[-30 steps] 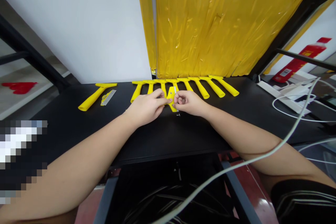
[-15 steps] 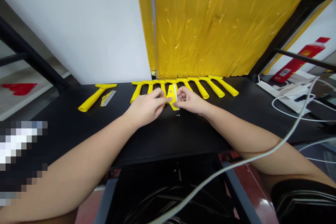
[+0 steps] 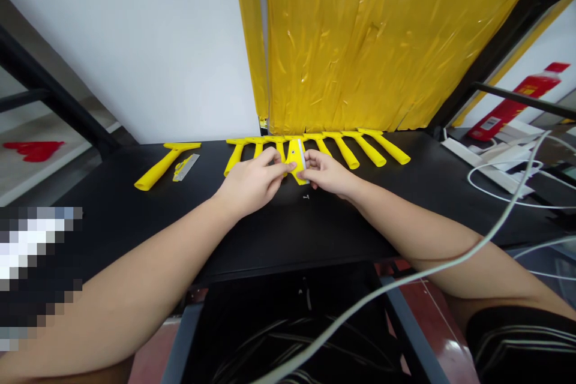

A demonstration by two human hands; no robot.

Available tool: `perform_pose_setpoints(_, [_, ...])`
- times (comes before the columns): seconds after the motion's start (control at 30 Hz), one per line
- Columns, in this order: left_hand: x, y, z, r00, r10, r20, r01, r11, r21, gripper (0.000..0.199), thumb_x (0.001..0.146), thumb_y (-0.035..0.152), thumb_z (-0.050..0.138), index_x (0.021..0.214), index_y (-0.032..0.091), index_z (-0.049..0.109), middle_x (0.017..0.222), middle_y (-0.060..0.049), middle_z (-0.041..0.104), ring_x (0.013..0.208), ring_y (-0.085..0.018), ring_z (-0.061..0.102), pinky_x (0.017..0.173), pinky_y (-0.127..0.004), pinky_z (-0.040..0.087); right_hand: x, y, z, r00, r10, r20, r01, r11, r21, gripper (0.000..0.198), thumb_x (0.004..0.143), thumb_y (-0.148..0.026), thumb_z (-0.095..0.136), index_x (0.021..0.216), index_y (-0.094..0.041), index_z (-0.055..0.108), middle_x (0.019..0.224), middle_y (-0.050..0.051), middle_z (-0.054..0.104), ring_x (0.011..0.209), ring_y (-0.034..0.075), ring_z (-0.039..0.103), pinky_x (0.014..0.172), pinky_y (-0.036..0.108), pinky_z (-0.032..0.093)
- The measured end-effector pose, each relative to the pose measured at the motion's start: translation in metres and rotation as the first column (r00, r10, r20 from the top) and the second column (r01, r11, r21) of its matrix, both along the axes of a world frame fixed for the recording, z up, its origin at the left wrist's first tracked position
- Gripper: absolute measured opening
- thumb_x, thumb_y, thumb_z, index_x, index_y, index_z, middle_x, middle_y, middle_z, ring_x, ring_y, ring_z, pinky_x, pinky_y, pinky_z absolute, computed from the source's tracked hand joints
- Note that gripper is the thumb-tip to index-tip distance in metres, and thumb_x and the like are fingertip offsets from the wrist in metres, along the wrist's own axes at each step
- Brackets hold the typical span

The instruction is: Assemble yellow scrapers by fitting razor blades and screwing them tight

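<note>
Just above the black tabletop (image 3: 270,240), a yellow scraper piece (image 3: 296,155) with a pale metal blade along its right edge is held between both hands. My left hand (image 3: 249,186) pinches it from the left, thumb pressed on its face. From the right, my right hand (image 3: 333,175) grips the blade side between thumb and curled fingers. Tiny screws (image 3: 306,196) lie on the table just below it. Behind the hands runs a row of several yellow scraper handles (image 3: 366,149), some partly hidden by my fingers.
On the left lie another yellow handle (image 3: 157,171) and a small yellow piece with a metal blade (image 3: 186,168). A white cable (image 3: 405,279) crosses in front of my right forearm. A red bottle (image 3: 517,102) and white strips stand at the right. Yellow wrapped panel (image 3: 360,42) behind.
The yellow scraper piece has shifted slightly upward and tilted a little between my fingers. Both hands keep their grip and have hardly moved.
</note>
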State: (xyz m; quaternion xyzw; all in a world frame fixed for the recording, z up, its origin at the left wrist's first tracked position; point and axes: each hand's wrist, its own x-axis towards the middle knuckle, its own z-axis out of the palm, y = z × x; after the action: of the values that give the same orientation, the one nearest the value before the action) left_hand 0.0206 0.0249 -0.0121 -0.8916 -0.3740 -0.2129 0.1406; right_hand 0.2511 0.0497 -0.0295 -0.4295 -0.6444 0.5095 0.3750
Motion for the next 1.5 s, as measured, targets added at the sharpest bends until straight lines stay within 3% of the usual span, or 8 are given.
perform_pose_setpoints(0.27, [-0.001, 0.0, 0.002, 0.997, -0.076, 0.032, 0.077, 0.997, -0.021, 0.037, 0.108, 0.03, 0.049, 0.137, 0.031, 0.072, 0.13, -0.011, 0.063, 0.077, -0.014, 0.063, 0.069, -0.03, 0.054, 0.007, 0.003, 0.006, 0.998, 0.014, -0.066, -0.015, 1.0, -0.016, 0.018, 0.084, -0.024, 0.078, 0.091, -0.02, 0.061, 0.071, -0.002, 0.065, 0.056, 0.011, 0.056, 0.05, 0.024, 0.049])
perform_pose_setpoints(0.47, [-0.005, 0.003, 0.005, 0.973, -0.224, -0.051, 0.221, 0.974, -0.055, 0.043, 0.108, 0.018, 0.045, 0.136, 0.037, 0.071, 0.158, -0.008, 0.055, 0.115, -0.022, 0.07, 0.092, -0.038, 0.06, 0.011, 0.002, 0.008, 0.994, 0.035, -0.102, -0.042, 0.997, -0.059, 0.025, 0.081, -0.022, 0.081, 0.084, -0.022, 0.056, 0.066, -0.004, 0.064, 0.052, 0.011, 0.057, 0.05, 0.024, 0.051])
perform_pose_setpoints(0.97, [-0.004, 0.002, 0.009, 0.965, -0.251, 0.071, 0.258, 0.957, -0.13, 0.034, 0.107, 0.018, 0.047, 0.125, 0.025, 0.075, 0.16, -0.01, 0.056, 0.128, -0.026, 0.069, 0.102, -0.044, 0.059, 0.015, 0.003, 0.013, 0.991, 0.078, -0.107, -0.084, 0.995, -0.057, 0.028, 0.09, -0.04, 0.078, 0.086, -0.02, 0.059, 0.066, -0.002, 0.064, 0.055, 0.012, 0.062, 0.049, 0.023, 0.052])
perform_pose_setpoints(1.1, [-0.006, 0.003, 0.012, 0.957, -0.171, 0.236, 0.214, 0.962, -0.171, 0.031, 0.105, 0.019, 0.048, 0.127, 0.022, 0.071, 0.16, -0.013, 0.053, 0.139, -0.028, 0.061, 0.112, -0.049, 0.053, 0.029, 0.004, 0.017, 0.983, 0.068, 0.169, -0.083, 0.993, 0.087, 0.02, 0.097, -0.035, 0.067, 0.085, -0.018, 0.067, 0.076, 0.003, 0.07, 0.061, 0.014, 0.067, 0.049, 0.023, 0.049])
perform_pose_setpoints(1.2, [-0.007, 0.009, 0.01, 0.913, -0.102, 0.395, 0.194, 0.96, -0.202, 0.025, 0.104, 0.022, 0.053, 0.124, 0.021, 0.066, 0.155, -0.015, 0.057, 0.141, -0.029, 0.059, 0.112, -0.052, 0.054, 0.037, 0.001, 0.019, 0.855, 0.187, 0.485, -0.296, 0.942, 0.158, 0.007, 0.087, -0.021, 0.076, 0.092, -0.016, 0.077, 0.081, 0.004, 0.076, 0.072, 0.015, 0.071, 0.064, 0.026, 0.053])
perform_pose_setpoints(1.27, [-0.007, 0.015, 0.005, 0.852, -0.034, 0.523, 0.222, 0.928, -0.301, 0.021, 0.102, 0.027, 0.054, 0.122, 0.021, 0.061, 0.156, -0.015, 0.056, 0.117, -0.025, 0.071, 0.09, -0.044, 0.064, 0.038, -0.001, 0.018, 0.768, 0.258, 0.586, -0.413, 0.899, 0.145, 0.013, 0.085, -0.019, 0.078, 0.097, -0.016, 0.08, 0.085, 0.005, 0.078, 0.078, 0.017, 0.073, 0.071, 0.027, 0.054])
perform_pose_setpoints(1.37, [-0.004, 0.02, -0.001, 0.71, 0.093, 0.699, 0.372, 0.793, -0.483, 0.021, 0.1, 0.03, 0.055, 0.12, 0.024, 0.049, 0.155, -0.015, 0.054, 0.071, -0.009, 0.069, 0.055, -0.026, 0.057, 0.033, -0.003, 0.015, 0.71, 0.253, 0.657, -0.469, 0.866, 0.174, 0.012, 0.085, -0.016, 0.077, 0.096, -0.017, 0.081, 0.087, 0.005, 0.078, 0.077, 0.016, 0.071, 0.071, 0.027, 0.054])
perform_pose_setpoints(1.5, [0.0, 0.019, 0.002, 0.439, 0.264, 0.859, 0.63, 0.592, -0.503, 0.031, 0.092, 0.028, 0.068, 0.111, 0.026, 0.044, 0.126, -0.005, 0.062, 0.057, -0.006, 0.065, 0.045, -0.021, 0.048, 0.029, -0.004, 0.014, 0.661, 0.203, 0.723, -0.502, 0.835, 0.224, 0.008, 0.088, -0.012, 0.073, 0.088, -0.017, 0.079, 0.083, 0.004, 0.076, 0.073, 0.014, 0.068, 0.068, 0.026, 0.05])
